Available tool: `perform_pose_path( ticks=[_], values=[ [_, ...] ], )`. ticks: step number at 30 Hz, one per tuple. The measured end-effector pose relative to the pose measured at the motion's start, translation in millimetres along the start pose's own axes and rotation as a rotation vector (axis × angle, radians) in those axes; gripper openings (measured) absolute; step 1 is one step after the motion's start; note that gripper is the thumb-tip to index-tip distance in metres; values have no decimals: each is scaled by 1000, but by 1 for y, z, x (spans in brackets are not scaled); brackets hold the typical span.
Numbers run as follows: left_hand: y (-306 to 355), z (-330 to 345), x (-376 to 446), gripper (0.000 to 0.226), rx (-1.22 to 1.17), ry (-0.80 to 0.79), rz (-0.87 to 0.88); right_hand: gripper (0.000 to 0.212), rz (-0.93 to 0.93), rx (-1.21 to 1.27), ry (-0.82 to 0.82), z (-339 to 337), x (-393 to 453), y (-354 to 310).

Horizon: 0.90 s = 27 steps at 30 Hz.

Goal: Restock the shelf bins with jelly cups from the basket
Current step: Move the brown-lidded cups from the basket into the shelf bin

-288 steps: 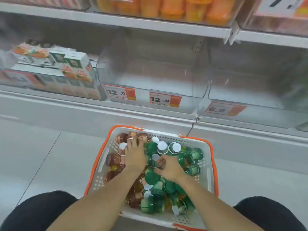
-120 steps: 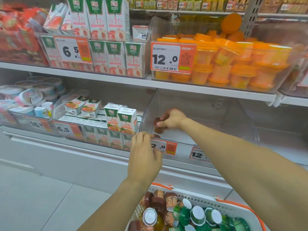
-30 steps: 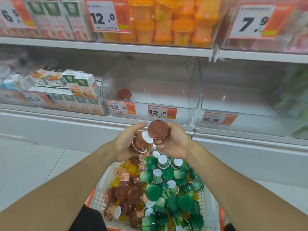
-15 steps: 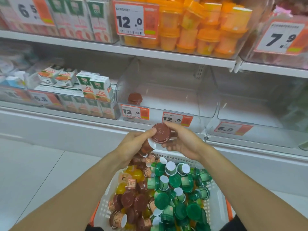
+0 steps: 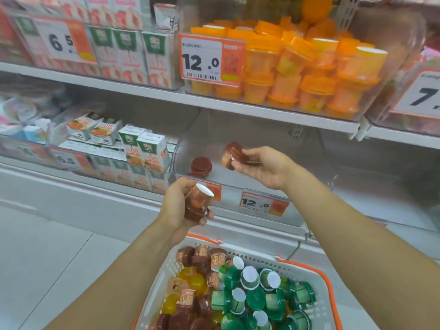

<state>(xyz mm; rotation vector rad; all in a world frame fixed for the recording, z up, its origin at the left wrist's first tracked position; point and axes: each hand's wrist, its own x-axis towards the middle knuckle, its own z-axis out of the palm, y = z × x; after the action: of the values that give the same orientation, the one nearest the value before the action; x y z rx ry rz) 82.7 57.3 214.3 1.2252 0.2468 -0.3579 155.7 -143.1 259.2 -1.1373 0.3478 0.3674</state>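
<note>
Risks, largest thing first. The clear shelf bin [image 5: 273, 148] on the lower shelf has a raised front lip and the shelf above sits low over it; we judge a cup could clip either one on the way in and drop to the floor. The basket [image 5: 307, 266] below holds mixed brown, green and yellow cups, so a wrong colour could reach this bin. Our right hand [image 5: 263, 166] pinches a brown jelly cup [image 5: 232, 153], tilted, at the bin mouth; a loose pinch may let it roll. Our left hand [image 5: 181, 206] grips another brown cup [image 5: 198, 202], upside down, just outside the lip. One placed cup [image 5: 201, 166] stands near the bin's left front; a careless set-down could knock it over.
</note>
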Motion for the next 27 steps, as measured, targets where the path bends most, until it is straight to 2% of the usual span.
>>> perform_pose_path(
  ticks=[4, 8, 13, 19, 24, 27],
  values=[
    [1, -13, 7, 31, 64, -39, -55, 32, 14, -1, 114, 3, 63, -6],
    [0, -27, 16, 28, 108, -75, -103, 33, 40, -154, 220, 12, 109, 1],
    [-3, -32, 29, 49, 152, -36, -77, 34, 6, -164, 255, 34, 145, 13],
    [-1, -39, 29, 48, 186, 51, -89, 27, 34, -698, 324, 49, 148, 12],
    [-5, -36, 22, 40, 245, 29, -104, 34, -34, -740, 333, 45, 158, 9],
    [-8, -33, 19, 35, 275, 21, -111, 29, -100, -761, 322, 45, 160, 8]
  ],
)
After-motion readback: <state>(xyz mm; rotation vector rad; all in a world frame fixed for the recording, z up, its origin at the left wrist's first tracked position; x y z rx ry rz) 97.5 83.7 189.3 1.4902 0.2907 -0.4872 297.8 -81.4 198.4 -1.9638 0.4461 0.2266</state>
